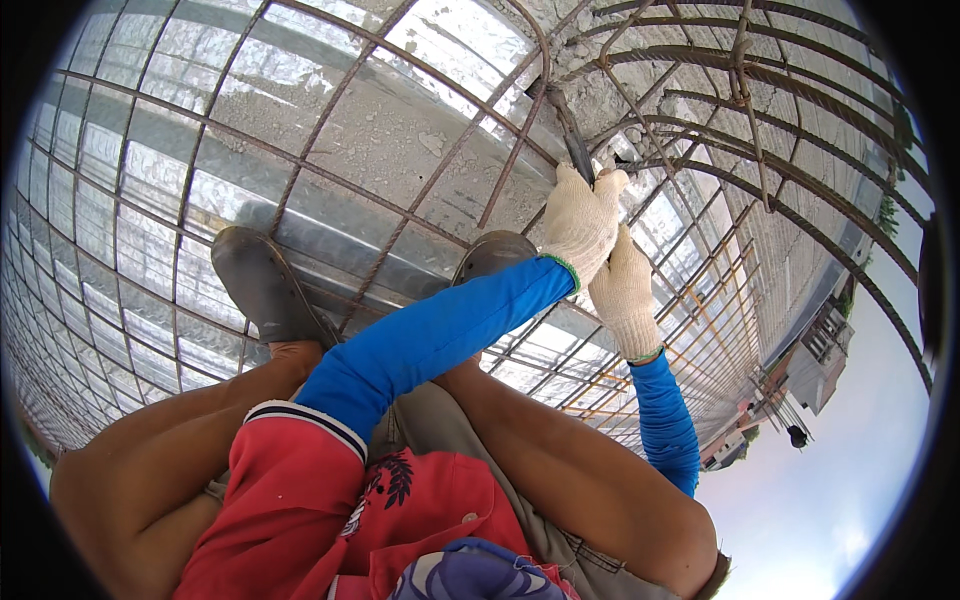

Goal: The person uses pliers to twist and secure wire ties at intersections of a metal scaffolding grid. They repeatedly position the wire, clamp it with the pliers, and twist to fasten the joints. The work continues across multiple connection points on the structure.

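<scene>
My left hand [582,220], in a cream knit glove with a green cuff, is closed around a dark metal bar [573,132]. The bar's far end reaches into the corner where the rebar mesh meets rough concrete; its tip is hard to make out. Just below and to the right, my right hand [627,300], gloved the same way, is also closed, in line with the bar. Its fingers are partly hidden, but it appears to grip the bar's lower part. Thick ribbed rebar [790,90] curves past the hands on the right.
A grid of thin rebar mesh [300,160] spreads over shiny metal decking [230,205]. Grey concrete debris [400,150] lies in a decking trough. My dark shoes [265,285] stand on the mesh. Buildings [815,360] and sky show at the far right.
</scene>
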{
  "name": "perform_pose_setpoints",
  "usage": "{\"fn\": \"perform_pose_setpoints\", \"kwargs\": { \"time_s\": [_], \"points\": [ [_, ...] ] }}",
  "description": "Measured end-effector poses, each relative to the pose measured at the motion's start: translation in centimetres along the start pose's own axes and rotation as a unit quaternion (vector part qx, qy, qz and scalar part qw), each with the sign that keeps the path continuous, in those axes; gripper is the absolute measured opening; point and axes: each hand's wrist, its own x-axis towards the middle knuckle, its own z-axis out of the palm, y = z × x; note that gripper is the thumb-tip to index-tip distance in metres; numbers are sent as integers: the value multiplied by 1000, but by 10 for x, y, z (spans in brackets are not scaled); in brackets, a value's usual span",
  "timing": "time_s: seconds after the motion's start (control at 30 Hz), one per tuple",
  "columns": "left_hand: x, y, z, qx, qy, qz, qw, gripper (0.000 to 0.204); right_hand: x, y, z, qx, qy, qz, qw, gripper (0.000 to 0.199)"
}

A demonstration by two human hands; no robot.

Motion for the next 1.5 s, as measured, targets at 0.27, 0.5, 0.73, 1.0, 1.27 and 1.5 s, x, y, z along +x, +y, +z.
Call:
{"fn": "perform_pose_setpoints", "kwargs": {
  "time_s": [0.27,0.5,0.73,1.0,1.27,1.5],
  "points": [
    [-2,5,-14,-80,-57,-45,994,57,26,55,15,202,-111,-42,972,19],
    [11,-3,-11,-306,-122,-77,941,31,36,26,-27,526,-334,282,729,18],
    [12,-2,3,-286,-35,-53,956,31,12,12,-9,54,-7,-43,998,39],
    [7,2,4,-303,-31,-73,950,34,-7,-26,-9,-119,42,-53,991,51],
    [9,-8,-20,-289,-160,-116,937,45,17,9,-51,305,-198,163,917,39],
    [8,-18,-20,-191,-118,-90,970,38,33,9,-55,208,-221,136,943,32]
  ]
}}
